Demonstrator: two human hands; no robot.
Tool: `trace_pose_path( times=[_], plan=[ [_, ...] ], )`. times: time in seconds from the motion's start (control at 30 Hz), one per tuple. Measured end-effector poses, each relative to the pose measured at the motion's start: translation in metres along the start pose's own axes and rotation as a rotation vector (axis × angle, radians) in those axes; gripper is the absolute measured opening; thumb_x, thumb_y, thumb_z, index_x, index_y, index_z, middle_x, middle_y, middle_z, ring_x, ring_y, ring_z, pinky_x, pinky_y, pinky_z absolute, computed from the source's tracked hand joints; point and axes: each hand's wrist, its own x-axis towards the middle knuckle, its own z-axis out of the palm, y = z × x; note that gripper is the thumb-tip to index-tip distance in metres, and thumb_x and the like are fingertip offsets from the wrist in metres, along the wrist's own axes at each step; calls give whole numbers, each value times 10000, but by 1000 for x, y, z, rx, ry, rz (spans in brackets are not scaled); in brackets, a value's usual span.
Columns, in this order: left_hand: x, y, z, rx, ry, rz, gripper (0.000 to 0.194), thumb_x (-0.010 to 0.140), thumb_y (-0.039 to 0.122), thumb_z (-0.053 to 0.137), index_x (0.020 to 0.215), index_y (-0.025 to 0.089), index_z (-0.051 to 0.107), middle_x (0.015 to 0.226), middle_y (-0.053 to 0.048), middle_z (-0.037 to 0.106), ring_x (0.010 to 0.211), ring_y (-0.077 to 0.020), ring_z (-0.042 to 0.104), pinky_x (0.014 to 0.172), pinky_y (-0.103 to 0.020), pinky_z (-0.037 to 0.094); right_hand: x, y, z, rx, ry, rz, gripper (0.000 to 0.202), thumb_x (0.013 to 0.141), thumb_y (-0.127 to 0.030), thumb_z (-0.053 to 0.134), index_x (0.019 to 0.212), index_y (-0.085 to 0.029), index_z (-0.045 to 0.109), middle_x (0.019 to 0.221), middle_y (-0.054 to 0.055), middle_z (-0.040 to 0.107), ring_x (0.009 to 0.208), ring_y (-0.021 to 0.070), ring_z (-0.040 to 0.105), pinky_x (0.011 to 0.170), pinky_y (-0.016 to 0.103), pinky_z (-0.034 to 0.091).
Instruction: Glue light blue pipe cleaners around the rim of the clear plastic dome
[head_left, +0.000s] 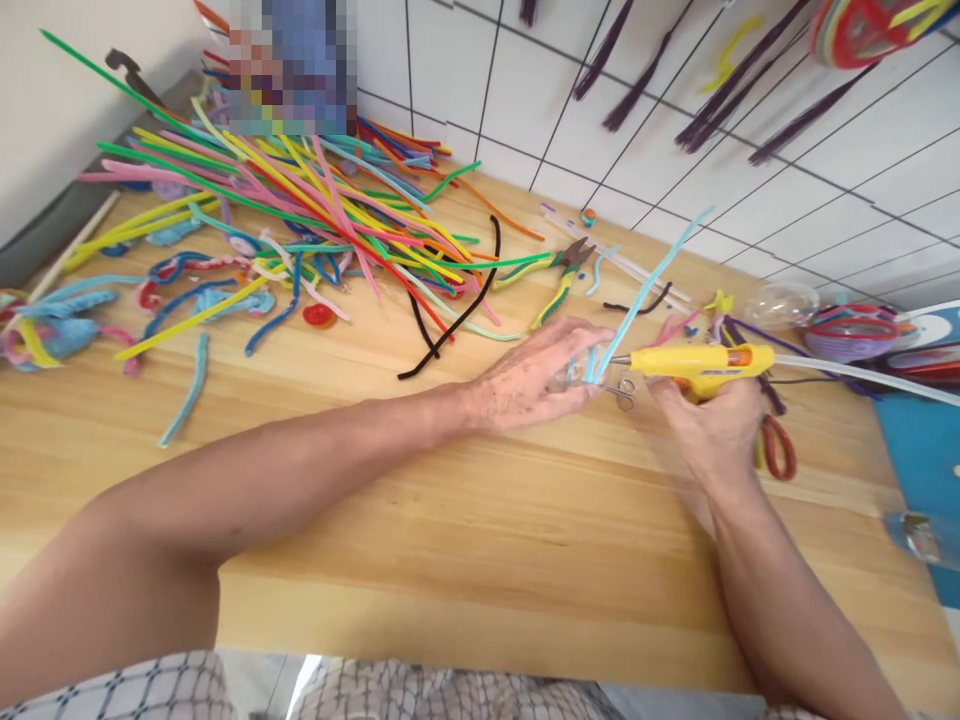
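Note:
My left hand (525,385) is wrapped round a small clear plastic piece (576,370) with light blue pipe cleaner on it. One end of that light blue pipe cleaner (656,275) sticks up and to the right. In my right hand (709,420) is a yellow glue gun (697,362), its metal nozzle pointing left at the blue strands beside my left fingers. A clear glue stick (862,372) runs out of the gun's back. Small scissors (624,393) lie just under the nozzle. Whether nozzle and strand touch is too small to tell.
A heap of coloured pipe cleaners (300,215) covers the table's back left. Green-handled pliers (559,275) lie beyond my left hand. At the right are red-handled scissors (778,448), a striped purple ball (855,330) and a blue sheet (915,450). Purple tassels (720,110) hang on the tiled wall.

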Motion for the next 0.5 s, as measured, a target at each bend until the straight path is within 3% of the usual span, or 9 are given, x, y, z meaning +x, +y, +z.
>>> trace_pose_path(
  times=[0.2, 0.5],
  plan=[
    [0, 2, -1, -11, 1, -9, 616, 1033, 401, 652, 1618, 271, 511, 1615, -147, 612, 1547, -345, 556, 1322, -586, 492, -4, -3, 2, 2, -45, 12, 265, 736, -533, 763, 704, -281, 688, 678, 39, 728, 679, 295, 716, 700, 455, 566],
    [1, 5, -1, -36, 17, 11, 609, 1026, 368, 656, 1608, 244, 528, 1609, -159, 613, 1535, -358, 575, 1319, -570, 498, -4, -4, 2, -8, -21, -53, 174, 752, -454, 739, 702, -304, 666, 681, 30, 736, 685, 308, 715, 693, 468, 575]
  ],
)
